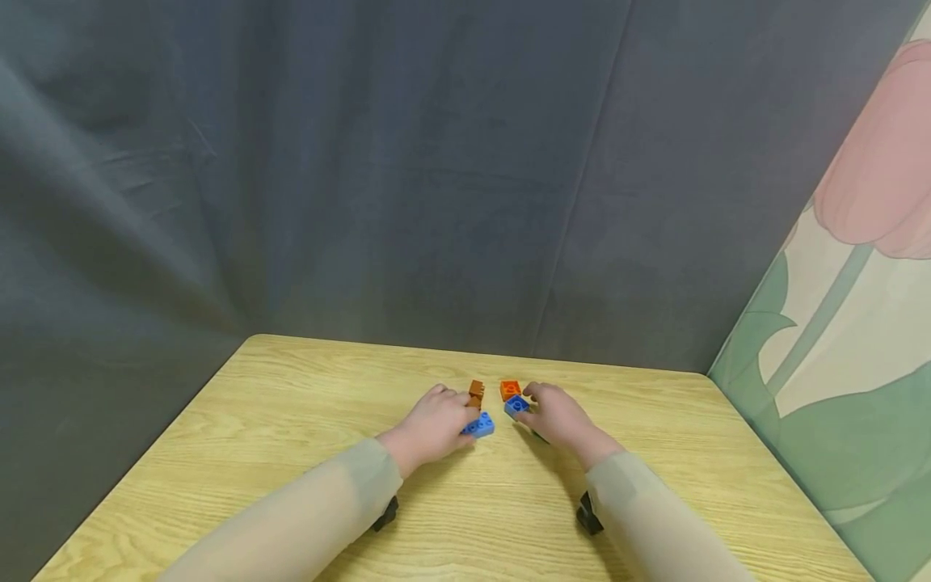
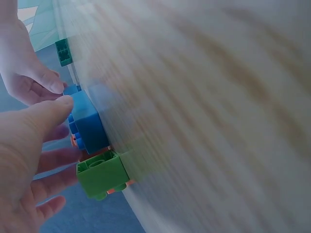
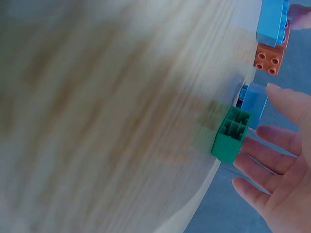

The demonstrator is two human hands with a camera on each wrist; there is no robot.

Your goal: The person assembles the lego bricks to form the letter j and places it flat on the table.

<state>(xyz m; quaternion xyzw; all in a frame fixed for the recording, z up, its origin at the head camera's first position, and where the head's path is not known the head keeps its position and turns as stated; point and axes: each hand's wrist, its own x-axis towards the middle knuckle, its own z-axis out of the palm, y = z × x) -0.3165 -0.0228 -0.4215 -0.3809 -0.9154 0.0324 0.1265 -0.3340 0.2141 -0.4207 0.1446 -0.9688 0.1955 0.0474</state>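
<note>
Head view took in the broadest things first: a pale wooden table (image 1: pixel 291 453) under both forearms and a dark grey cloth backdrop (image 1: pixel 364 162) beyond the hands. On the table, the left hand (image 1: pixel 431 424) lay beside a blue plastic studded brick (image 1: pixel 480 424), its fingers loosely curved over it, with a brown plastic brick (image 1: pixel 476 391) just past its fingertips. The right hand (image 1: pixel 556 416) rested opposite, fingertips touching a second blue plastic brick (image 1: pixel 517 405), and an orange plastic brick (image 1: pixel 510 389) sat just beyond that one. From above, four bricks could be counted: two blue, one brown, one orange.

The wrist cameras added what the head camera missed. The left wrist view showed a light green plastic brick (image 2: pixel 102 174) below the left palm, next to the blue brick (image 2: pixel 90 124), the thumb on the blue brick's edge and the fingers straight, gripping nothing. The right wrist view showed a dark green hollow-bottomed plastic brick (image 3: pixel 231 134) beside the spread, relaxed right fingers (image 3: pixel 272 167), nothing grasped. That made six bricks in all, two of them green.
</note>
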